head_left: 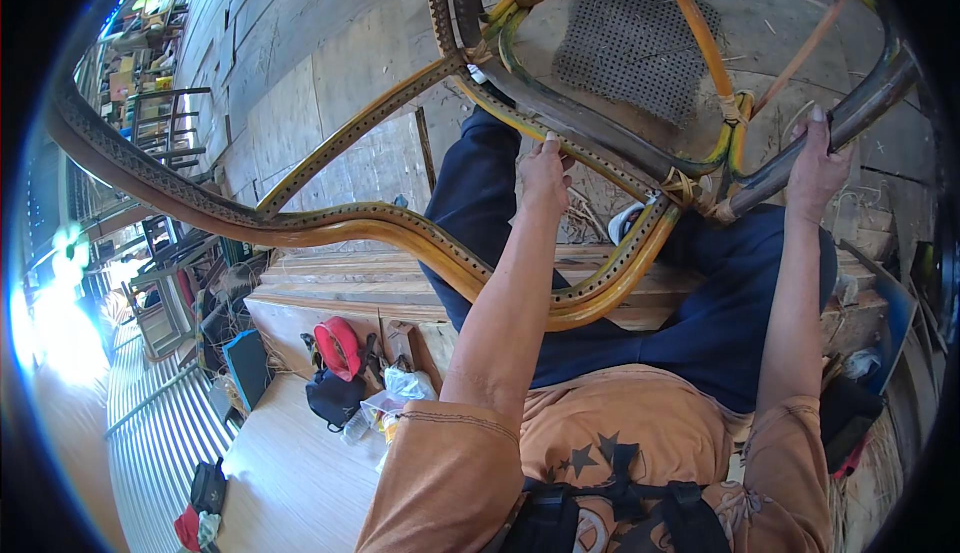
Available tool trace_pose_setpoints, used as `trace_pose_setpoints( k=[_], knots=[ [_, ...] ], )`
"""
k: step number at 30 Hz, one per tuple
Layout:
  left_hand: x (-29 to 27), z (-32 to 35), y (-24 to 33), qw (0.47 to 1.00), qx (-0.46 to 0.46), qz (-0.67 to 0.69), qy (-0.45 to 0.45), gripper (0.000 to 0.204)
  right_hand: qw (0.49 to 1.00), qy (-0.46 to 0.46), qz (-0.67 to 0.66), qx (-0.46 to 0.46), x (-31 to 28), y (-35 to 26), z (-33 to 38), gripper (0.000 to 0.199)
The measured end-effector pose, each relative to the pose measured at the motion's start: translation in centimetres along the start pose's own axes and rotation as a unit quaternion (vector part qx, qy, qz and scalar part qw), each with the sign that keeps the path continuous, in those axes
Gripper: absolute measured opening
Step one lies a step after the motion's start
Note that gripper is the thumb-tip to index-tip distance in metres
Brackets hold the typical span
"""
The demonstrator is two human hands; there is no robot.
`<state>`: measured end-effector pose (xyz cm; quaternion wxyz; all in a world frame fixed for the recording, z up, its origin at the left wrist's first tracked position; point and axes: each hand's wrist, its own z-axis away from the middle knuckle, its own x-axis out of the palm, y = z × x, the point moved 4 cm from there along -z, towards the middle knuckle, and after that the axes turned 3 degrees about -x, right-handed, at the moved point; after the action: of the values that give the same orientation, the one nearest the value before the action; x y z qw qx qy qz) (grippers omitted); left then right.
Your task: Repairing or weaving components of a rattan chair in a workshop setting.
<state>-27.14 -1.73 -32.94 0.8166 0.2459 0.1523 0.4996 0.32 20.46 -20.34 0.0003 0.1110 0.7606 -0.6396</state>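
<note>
Steadying the rattan chair frame (600, 153) across the lap, left hand (545, 175) pinching its perforated rim, right hand (818, 163) wrapped round the dark leg — best kept braced evenly.

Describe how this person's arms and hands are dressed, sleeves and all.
Both arms wear short orange sleeves with stitched hems, ending above the elbow; the left sleeve is plain, the right sleeve shows faint patterning. Forearms are bare. The left hand and right hand wear no gloves; no watch or ring shows.
</note>
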Motion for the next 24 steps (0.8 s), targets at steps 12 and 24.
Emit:
trace_pose_setpoints(
  k=[12, 24],
  knots=[
    [0.1, 0.2, 0.3, 1.0, -0.007, -0.004, 0.013, 0.019, 1.0, -0.002, -0.017, -0.001, 0.1, -0.2, -0.2, 0.022],
    [-2.3, 13.9, 11.2, 0.878, 0.363, -0.301, 0.075, 0.033, 0.999, -0.01, -0.046, 0.014, -0.2, 0.4, -0.5, 0.023]
  ],
)
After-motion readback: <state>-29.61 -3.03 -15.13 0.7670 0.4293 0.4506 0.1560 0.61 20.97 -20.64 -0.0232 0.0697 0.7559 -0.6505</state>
